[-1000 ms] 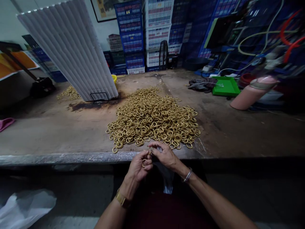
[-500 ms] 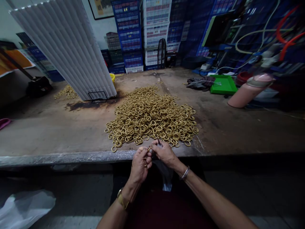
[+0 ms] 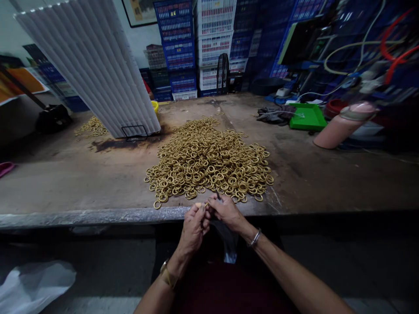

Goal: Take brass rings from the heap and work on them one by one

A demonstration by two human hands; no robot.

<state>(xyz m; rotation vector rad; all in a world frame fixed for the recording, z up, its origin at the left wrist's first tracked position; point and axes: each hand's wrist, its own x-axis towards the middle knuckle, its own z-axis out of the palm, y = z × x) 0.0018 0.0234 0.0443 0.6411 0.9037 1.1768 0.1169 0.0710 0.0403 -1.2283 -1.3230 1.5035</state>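
In the head view my hands meet just over the table's front edge. My left hand [image 3: 193,229] pinches a small gold-coloured ring [image 3: 206,205] between thumb and forefinger, its other fingers curled in. Against the same ring sit the fingertips of my right hand [image 3: 231,214]. A slim dark tool [image 3: 218,196] sticks up from that closed hand; its kind is too small to tell. Just beyond both hands spreads a heap of gold-coloured rings [image 3: 209,161] on the brown table [image 3: 108,183].
A tall ribbed white panel [image 3: 94,65] leans on a wire stand at left, with more rings behind it. To the right are a green tray [image 3: 307,117] and a pink bottle [image 3: 343,124]. Stacked crates [image 3: 178,52] line the back. A white bag [image 3: 39,283] lies lower left.
My left thumb and fingers have shifted slightly around the ring, and the lower curled fingers show less gold. A red patch now appears behind the white panel. The heap looks the same.
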